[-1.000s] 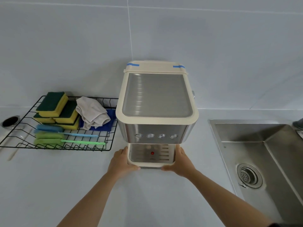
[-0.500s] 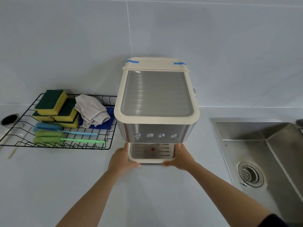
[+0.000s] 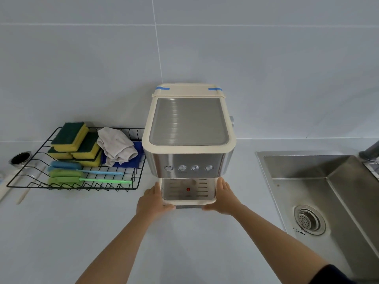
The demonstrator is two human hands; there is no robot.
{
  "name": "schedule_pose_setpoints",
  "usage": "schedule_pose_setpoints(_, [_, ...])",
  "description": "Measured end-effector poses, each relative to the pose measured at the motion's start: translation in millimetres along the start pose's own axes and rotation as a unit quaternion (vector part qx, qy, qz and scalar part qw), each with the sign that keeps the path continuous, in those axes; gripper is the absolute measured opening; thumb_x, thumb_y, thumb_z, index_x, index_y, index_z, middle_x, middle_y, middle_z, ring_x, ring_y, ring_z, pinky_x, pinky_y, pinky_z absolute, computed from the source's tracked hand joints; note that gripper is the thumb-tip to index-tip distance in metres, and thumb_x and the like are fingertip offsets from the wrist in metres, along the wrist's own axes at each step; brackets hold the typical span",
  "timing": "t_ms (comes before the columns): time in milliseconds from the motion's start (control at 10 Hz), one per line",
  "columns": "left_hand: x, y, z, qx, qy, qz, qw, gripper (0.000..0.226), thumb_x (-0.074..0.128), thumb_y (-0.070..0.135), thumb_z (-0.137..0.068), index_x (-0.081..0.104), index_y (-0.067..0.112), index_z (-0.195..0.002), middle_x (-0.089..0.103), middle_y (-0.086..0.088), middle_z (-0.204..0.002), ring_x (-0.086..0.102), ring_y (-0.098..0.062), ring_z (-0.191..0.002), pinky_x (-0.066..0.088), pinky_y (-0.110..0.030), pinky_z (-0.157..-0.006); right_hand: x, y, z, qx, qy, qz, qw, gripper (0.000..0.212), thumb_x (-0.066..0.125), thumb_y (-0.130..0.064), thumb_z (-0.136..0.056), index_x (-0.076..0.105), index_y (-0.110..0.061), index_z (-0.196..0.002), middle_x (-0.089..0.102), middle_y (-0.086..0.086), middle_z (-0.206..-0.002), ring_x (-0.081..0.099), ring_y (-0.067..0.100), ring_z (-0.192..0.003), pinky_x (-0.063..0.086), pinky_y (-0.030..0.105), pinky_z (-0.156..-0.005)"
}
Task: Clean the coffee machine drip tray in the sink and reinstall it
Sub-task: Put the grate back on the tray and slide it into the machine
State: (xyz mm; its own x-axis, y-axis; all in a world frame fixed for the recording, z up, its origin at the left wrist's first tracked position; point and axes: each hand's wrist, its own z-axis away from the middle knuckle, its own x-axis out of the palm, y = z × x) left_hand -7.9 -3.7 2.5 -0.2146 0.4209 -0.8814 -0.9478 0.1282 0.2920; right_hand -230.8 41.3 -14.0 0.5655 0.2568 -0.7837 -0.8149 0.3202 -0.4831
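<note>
At the foot of the coffee machine (image 3: 188, 140), on the pale counter (image 3: 184, 242), the drip tray (image 3: 188, 194) is seated beneath the button panel. It is clasped from both sides: the left hand (image 3: 152, 201) is laid along its left wall and the right hand (image 3: 225, 198) along its right wall, with fingers extended and each thumb hooked across the front edge. The steel sink (image 3: 297, 167) is set well apart to the right. A wire rack (image 3: 82, 188) with sponges (image 3: 69, 136), a cloth (image 3: 117, 146) and brushes (image 3: 65, 179) is placed to the left.
</note>
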Motion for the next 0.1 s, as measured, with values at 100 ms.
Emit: schedule_pose_setpoints(100, [0.2,4.7,12.6,-0.001,0.036,-0.004,0.999,0.099,0.060,0.052,-0.076,0.005,0.006,-0.145,0.025,-0.008,-0.150,0.026,-0.024,-0.137,0.037,-0.038,-0.104,-7.2,4.1,13.6,-0.039,0.009,0.043,0.998,0.119,0.070,-0.053,-0.068,-0.007,-0.009,-0.147,-0.001,0.011,-0.157,0.002,0.030,-0.145,0.019,0.046,-0.117])
